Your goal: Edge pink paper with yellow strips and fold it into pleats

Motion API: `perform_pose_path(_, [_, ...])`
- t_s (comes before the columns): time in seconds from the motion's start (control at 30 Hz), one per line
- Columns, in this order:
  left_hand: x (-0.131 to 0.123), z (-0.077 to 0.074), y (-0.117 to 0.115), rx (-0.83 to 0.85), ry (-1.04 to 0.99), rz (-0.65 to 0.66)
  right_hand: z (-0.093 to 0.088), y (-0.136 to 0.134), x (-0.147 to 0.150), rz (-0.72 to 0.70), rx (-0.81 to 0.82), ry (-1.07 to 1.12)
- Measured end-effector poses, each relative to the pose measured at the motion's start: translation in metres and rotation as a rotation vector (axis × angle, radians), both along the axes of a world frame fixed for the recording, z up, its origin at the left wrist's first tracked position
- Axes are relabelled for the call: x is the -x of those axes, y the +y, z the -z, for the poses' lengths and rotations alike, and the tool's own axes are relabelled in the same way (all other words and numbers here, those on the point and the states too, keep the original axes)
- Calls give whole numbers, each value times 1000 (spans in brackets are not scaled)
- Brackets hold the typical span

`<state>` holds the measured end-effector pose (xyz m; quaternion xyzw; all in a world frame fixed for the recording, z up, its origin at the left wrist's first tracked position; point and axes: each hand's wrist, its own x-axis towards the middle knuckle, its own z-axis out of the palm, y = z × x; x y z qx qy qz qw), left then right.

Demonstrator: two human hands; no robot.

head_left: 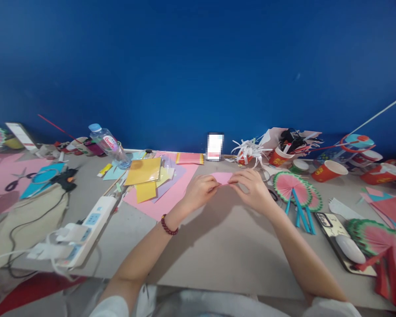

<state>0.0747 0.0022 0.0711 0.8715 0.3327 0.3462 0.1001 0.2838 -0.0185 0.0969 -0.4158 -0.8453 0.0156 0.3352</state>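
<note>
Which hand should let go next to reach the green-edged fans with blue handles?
Probably the right hand: the fans lie close by on its own side, while the left hand is farther across. Both hands hold the pink paper, so the left would need to keep it alone.

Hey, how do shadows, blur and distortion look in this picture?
In the head view, soft shadows darken the table, the screen of the middle phone is pixelated, things near the sides seem stretched, and the lettering on the bottle looks soft.
</note>
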Motion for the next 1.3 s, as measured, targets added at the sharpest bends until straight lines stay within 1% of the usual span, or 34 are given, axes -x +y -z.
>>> perform_pose_path(0.1, [-1,-1,-2,4,53,19,4,-1,4,-7,-35,-64])
perform_pose_path(0.2, [1,-3,-3,39,94,29,7,1,4,18,-36,-69])
perform_pose_path(0.37, [8,-5,0,100,80,3,7,7,-3,56,-24,-63])
perform_pose_path(0.57, [8,-4,0,36,166,-56,7,4,0,80,1,-148])
perform_pose_path(0.7, [5,-7,-3,49,207,-33,10,2,8,32,-23,-175])
perform_pose_path(0.8, [5,-10,-5,110,183,-1,14,5,9,13,4,-133])
perform_pose_path(0.97, [13,-12,-2,221,76,-53,19,12,1,11,49,-27])
perform_pose_path(1.07, [16,-12,0,257,25,-43,18,12,-1,9,57,-2])
perform_pose_path(1.13, [16,-12,0,238,22,-49,17,11,1,15,55,-14])
perform_pose_path(1.2, [14,-13,-2,182,43,-68,18,9,4,15,47,-33])
perform_pose_path(1.3, [9,-16,-7,111,82,-62,20,8,9,-23,37,-23])
